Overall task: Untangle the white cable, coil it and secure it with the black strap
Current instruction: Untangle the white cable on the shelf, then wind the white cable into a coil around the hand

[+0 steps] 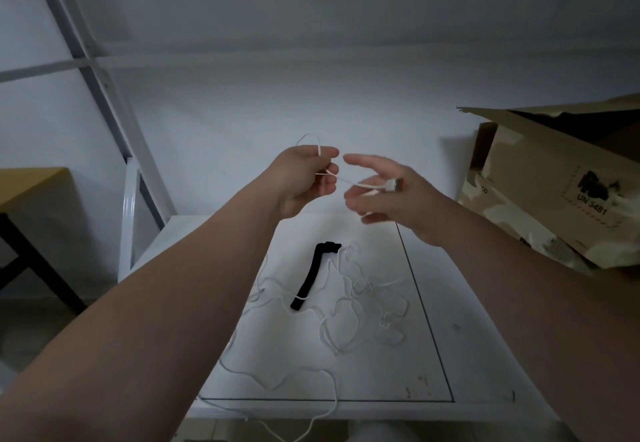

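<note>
The white cable (367,185) lies mostly in a loose tangle on the white table (467,355), just right of the black strap (313,275). One strand crosses the strap's near end, and more loops trail to the strap's left and toward the viewer, over the table's front edge. One end of the cable is lifted well above the strap and beyond it, and stretches between the two hands. The left hand (304,178) is up and slightly left of the strap, its fingers curled. It pinches the cable between thumb and fingertips, and a small loop stands up above its knuckles. From there a short run of cable leads right to the plug (396,185), which rests on the right hand (381,192), above and right of the strap. That hand's fingers are spread and loose and clasp nothing, and they are blurred at the tips. The strap lies flat on the table, unfastened, its far end bent to the right. Far to the strap's right, a torn cardboard box (554,178) with a printed label sits at the table's edge. Far to its left stands a wooden desk (27,181) with dark legs, and white metal bars (104,95) rise against the pale wall beyond.
</note>
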{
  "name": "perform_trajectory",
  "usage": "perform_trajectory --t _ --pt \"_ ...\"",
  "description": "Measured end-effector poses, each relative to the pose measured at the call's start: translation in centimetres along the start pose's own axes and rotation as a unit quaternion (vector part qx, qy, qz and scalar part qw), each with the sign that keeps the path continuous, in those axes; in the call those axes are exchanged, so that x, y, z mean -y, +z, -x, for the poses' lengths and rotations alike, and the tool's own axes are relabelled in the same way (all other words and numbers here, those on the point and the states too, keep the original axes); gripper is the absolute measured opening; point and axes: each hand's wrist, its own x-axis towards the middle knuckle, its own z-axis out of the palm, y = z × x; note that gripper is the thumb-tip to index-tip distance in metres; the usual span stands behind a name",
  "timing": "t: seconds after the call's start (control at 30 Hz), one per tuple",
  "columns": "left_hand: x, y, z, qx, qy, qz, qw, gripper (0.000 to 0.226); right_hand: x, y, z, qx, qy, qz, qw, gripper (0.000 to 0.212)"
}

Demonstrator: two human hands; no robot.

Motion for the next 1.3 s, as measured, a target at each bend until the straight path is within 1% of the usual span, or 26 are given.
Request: perform_trajectory --t 0.07,0.1,0.17,0.23,0.27,0.3,0.33,0.37,0.4,0.43,0.47,0.5,0.57,0.6,0.63,0.67,0.7,0.77,0.83,0.9,0.97,1.03,1.1,1.17,1.23,1.3 --pt "-0.1 0.0 0.2 0.012 -0.017 0.047 0.999 0.025 0.8 0.6 -0.1 -0.043 -0.064 0.003 0.997 0.024" --pt "0.0 0.0 0.3 0.019 -0.025 0.068 0.997 0.023 0.9 0.8 -0.3 -0.063 -0.079 0.022 0.995 0.016" --pt "0.3 -0.1 0.6 0.024 -0.051 0.084 0.995 0.013 0.6 0.9 -0.6 -0.1 -0.085 0.104 0.986 0.013" --pt "0.9 -0.3 1.1 0.029 -0.098 0.037 0.994 0.022 0.0 0.9 -0.7 -0.13 -0.115 0.212 0.962 0.018" --pt "1.3 -0.4 1.3 0.044 -0.126 0.01 0.991 0.031 -0.2 0.8 -0.7 -0.137 -0.142 0.274 0.941 0.02" --pt "1.6 -0.4 1.6 0.069 -0.153 -0.003 0.986 0.037 -0.4 0.8 -0.6 -0.134 -0.161 0.359 0.909 0.022" --pt "1.8 -0.4 2.1 0.099 -0.173 -0.003 0.98 0.039 -0.6 0.9 -0.5 -0.117 -0.173 0.455 0.866 0.024" --pt "2.0 -0.2 2.5 0.128 -0.185 0.002 0.974 0.038 -1.0 1.0 -0.6 -0.098 -0.171 0.551 0.811 0.025" --pt "2.1 0.0 2.9 0.153 -0.189 -0.001 0.97 0.034 -1.3 1.0 -0.6 -0.089 -0.174 0.62 0.76 0.023" --pt "2.1 0.2 3.3 0.169 -0.188 -0.012 0.967 0.029 -1.3 1.2 -0.4 -0.084 -0.193 0.658 0.723 0.02" --pt "2.1 0.4 3.6 0.174 -0.185 -0.026 0.967 0.024 -1.3 1.1 -0.2 -0.07 -0.204 0.685 0.696 0.018" --pt "2.0 0.4 3.8 0.17 -0.18 -0.039 0.968 0.019 -1.4 0.9 -0.1 -0.065 -0.227 0.689 0.685 0.019" --pt "1.8 0.2 3.9 0.157 -0.164 -0.068 0.972 0.014 -1.2 0.5 0.0 -0.088 -0.272 0.689 0.667 0.028" --pt "1.6 0.0 3.9 0.153 -0.159 -0.078 0.972 0.015 -1.2 0.3 -0.2 -0.083 -0.271 0.688 0.668 0.033" --pt "1.4 -0.2 3.9 0.152 -0.156 -0.086 0.972 0.017 -1.1 0.1 -0.4 -0.073 -0.246 0.675 0.692 0.036" --pt "1.2 -0.5 4.0 0.154 -0.155 -0.095 0.971 0.02 -0.7 0.0 -0.3 -0.064 -0.201 0.656 0.725 0.036" --pt "0.9 -0.8 4.0 0.159 -0.156 -0.103 0.97 0.023 -0.5 -0.4 -0.2 -0.057 -0.145 0.621 0.769 0.033" --pt "0.1 -1.6 4.1 0.17 -0.159 -0.095 0.968 0.026 -0.3 -1.4 -0.2 -0.082 -0.082 0.513 0.851 0.028" --pt "-0.5 -2.5 4.2 0.17 -0.159 -0.022 0.972 0.024 -0.1 -2.1 0.0 -0.123 -0.062 0.392 0.909 0.022" --pt "-0.8 -3.1 4.2 0.161 -0.152 0.099 0.97 0.023 0.2 -2.2 0.0 -0.142 -0.035 0.297 0.943 0.015" --pt "-1.0 -3.3 4.1 0.129 -0.128 0.228 0.956 0.024 0.3 -2.4 -0.2 -0.166 -0.024 0.243 0.955 0.011" --pt "-1.2 -3.9 3.7 0.069 -0.093 0.355 0.928 0.025 0.4 -3.0 -0.2 -0.207 -0.014 0.175 0.963 0.008" --pt "-1.4 -5.1 3.4 0.006 -0.062 0.434 0.899 0.026 0.5 -4.1 0.2 -0.231 0.009 0.101 0.968 0.01" --pt "-1.4 -5.8 3.5 -0.006 -0.047 0.442 0.896 0.026 0.8 -4.5 0.7 -0.237 0.037 0.096 0.966 0.009" --pt "-1.1 -5.1 3.7 0.036 -0.041 0.408 0.911 0.026 1.0 -3.8 0.7 -0.229 0.031 0.191 0.954 0.007" --pt "-0.8 -3.6 4.0 0.088 -0.032 0.35 0.932 0.026 1.5 -2.2 0.4 -0.187 0.008 0.283 0.941 0.01"
